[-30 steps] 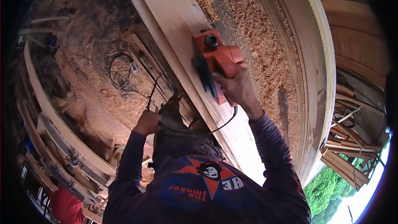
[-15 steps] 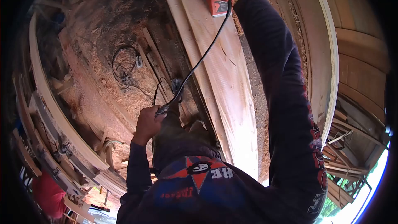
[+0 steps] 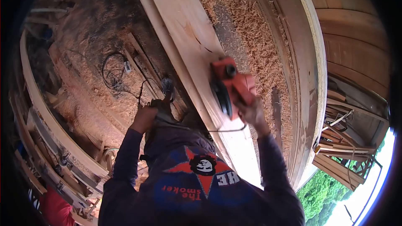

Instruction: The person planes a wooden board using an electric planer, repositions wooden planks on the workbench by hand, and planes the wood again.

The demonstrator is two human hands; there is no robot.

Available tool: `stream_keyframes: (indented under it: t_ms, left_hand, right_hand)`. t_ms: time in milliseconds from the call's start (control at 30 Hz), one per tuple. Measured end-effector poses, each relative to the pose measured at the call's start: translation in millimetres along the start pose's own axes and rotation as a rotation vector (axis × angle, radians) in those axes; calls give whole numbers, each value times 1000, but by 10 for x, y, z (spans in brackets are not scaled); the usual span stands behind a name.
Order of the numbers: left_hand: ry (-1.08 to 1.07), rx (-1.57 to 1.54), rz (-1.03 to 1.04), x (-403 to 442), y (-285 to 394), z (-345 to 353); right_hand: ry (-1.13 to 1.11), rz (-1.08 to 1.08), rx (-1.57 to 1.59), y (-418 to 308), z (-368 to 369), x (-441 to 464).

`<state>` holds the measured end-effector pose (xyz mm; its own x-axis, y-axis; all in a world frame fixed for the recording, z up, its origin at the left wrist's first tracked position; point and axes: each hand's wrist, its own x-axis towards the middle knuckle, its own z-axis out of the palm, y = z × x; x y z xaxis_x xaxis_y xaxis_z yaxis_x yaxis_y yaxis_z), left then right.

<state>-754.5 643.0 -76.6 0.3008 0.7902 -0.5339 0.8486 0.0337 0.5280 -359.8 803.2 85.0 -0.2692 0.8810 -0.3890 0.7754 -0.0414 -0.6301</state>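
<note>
My right hand (image 3: 252, 112) is wrapped round the handle of a red power planer (image 3: 235, 87), which rests on a long pale plank (image 3: 188, 29). A black cable (image 3: 197, 129) runs from the planer's rear across my body to my left hand (image 3: 144, 118). That hand is closed on the cable, left of the plank. Along the plank's left edge lies a second, narrower board (image 3: 163, 31). A dark mark shows on the plank's face beyond the planer.
Wood shavings (image 3: 261, 37) are heaped right of the plank, beside a large curved wooden side (image 3: 315, 58). A coiled cable (image 3: 109, 73) and narrow strips lie on the floor at left. Red cloth (image 3: 56, 209) shows at lower left.
The planer went far forward along the plank at half a second ago and is now back near my body, with my right arm drawn in. My left hand still grips the cable.
</note>
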Motion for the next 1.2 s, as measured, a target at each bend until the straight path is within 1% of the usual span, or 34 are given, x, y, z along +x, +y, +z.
stream_keyframes:
  t_ms: [33,67,133,167,200,233,300,333,367,433,467,500,533,600,633,700,767,800,867,933,1000,1067,1133,1200]
  left_hand:
    - [-60,3,61,85,101,52]
    - [-65,1,62,161,251,65]
    - [-202,35,255,303,631,84]
    - [-207,37,257,342,811,119]
    - [-230,-19,322,365,985,157]
    - [-251,-77,385,386,1109,192]
    - [-271,-50,421,419,1232,314]
    - [-291,-21,462,406,1278,365]
    - [-354,18,391,410,1328,309]
    - [-351,6,355,356,1232,276]
    - [-332,-10,317,342,1161,249]
    - [-357,6,257,344,1106,217]
    - [-349,2,253,347,1034,179]
    - [-347,17,167,336,886,109]
    - [-334,9,154,343,834,80]
    - [-312,-13,32,326,651,13]
    - [-273,-37,10,302,576,-57]
    - [-245,-50,9,289,541,-93]
    - [-196,-75,-13,250,461,-133]
    - [-152,-98,-26,209,377,-170]
    - [-31,-193,-4,167,315,-215]
    - [14,-252,-30,136,313,-334]
    - [64,-303,-53,145,319,-399]
    - [261,-393,-126,141,322,-433]
  right_hand:
    - [1,121,41,144,16,-445]
    - [-6,134,10,336,36,-834]
    - [-29,13,-149,791,35,-1588]
    - [-26,-33,-207,981,39,-1905]
    - [-15,-53,-238,1155,58,-2174]
    - [16,-44,-227,1258,79,-2358]
    - [39,-34,-213,1352,57,-2438]
    - [38,74,-105,1250,23,-2338]
    - [41,181,2,1149,-2,-2205]
    - [20,52,-66,1004,-59,-1802]
    - [33,171,76,816,-103,-1528]
    - [21,186,100,653,-141,-1265]
    - [-7,106,50,606,-157,-1032]
    - [-18,96,51,317,-178,-518]
    - [-22,81,101,212,-162,-258]
    - [-63,35,146,-102,-106,310]
    - [-66,185,187,-436,-98,729]
    - [-83,170,184,-566,-80,954]
    - [-47,132,188,-804,-28,1417]
    - [-87,4,201,-1022,0,1953]
    - [-139,-444,-318,-1005,21,2651]
    - [-45,-233,89,-1581,75,3086]
    - [-114,-330,156,-1800,78,3686]
    - [-58,-209,29,-2077,81,4091]
